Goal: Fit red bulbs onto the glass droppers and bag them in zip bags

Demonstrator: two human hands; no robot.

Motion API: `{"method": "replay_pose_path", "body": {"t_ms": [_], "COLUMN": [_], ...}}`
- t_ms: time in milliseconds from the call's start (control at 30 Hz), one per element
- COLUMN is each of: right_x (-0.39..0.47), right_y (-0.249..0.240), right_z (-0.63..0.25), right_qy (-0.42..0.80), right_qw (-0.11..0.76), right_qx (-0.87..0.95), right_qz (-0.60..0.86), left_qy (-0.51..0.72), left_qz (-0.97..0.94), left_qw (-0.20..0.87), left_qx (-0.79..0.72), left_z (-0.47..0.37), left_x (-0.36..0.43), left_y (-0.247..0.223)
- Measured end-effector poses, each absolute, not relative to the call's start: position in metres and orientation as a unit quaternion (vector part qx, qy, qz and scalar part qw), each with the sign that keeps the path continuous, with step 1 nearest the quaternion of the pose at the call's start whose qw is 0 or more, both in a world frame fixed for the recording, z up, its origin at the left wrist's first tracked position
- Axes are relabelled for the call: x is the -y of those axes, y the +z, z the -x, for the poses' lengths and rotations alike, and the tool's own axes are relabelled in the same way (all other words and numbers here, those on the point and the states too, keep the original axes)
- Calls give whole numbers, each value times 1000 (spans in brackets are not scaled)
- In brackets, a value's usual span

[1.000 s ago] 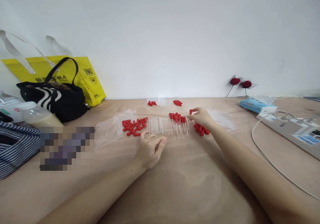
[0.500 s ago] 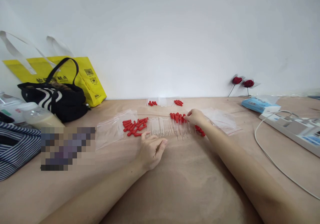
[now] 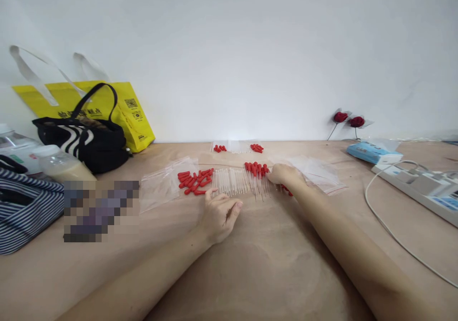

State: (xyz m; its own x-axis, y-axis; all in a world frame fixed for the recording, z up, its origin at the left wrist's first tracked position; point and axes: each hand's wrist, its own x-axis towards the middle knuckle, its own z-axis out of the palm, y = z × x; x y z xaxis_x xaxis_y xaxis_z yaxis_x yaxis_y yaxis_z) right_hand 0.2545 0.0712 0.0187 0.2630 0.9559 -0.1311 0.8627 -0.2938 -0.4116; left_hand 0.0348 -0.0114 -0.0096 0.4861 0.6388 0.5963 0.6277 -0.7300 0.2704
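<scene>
My left hand (image 3: 220,215) rests on the table with its fingers apart and nothing in them, just in front of a row of thin clear sticks (image 3: 231,180). Left of that row lies a loose pile of red rubber-like caps (image 3: 193,181). Several sticks with red caps (image 3: 255,169) lie side by side to the right of the row. My right hand (image 3: 286,174) is beside them, over a small group of red caps (image 3: 286,191) that it partly covers. Its fingertips are hidden, so what they hold cannot be seen.
Clear plastic bags (image 3: 161,182) lie left and right, and another with red pieces near the wall. At left stand a yellow bag (image 3: 138,116), a black bag (image 3: 103,144) and a bottle (image 3: 66,166). At right are a tissue pack (image 3: 372,152), a power strip (image 3: 411,180) and a cable.
My right hand has moved right, from the capped sticks to the small group of caps. My left hand stays in place. The view has shifted slightly.
</scene>
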Motion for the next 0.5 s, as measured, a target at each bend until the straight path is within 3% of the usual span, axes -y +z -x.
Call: {"method": "replay_pose_path", "body": {"t_ms": [200,500], "right_x": [-64,-15], "right_y": [32,7], "right_z": [-260,-215], "right_qy": [228,497], "right_qw": [213,400], "right_qx": [581,583], "right_qz": [752,503], "left_qy": [362,380], "left_qz": [-861,-856], "left_qw": [5,-5], "left_qx": [-358,-351], "left_z": [-35,-35], "left_x": [12,9], "left_y": [-8,-10]}}
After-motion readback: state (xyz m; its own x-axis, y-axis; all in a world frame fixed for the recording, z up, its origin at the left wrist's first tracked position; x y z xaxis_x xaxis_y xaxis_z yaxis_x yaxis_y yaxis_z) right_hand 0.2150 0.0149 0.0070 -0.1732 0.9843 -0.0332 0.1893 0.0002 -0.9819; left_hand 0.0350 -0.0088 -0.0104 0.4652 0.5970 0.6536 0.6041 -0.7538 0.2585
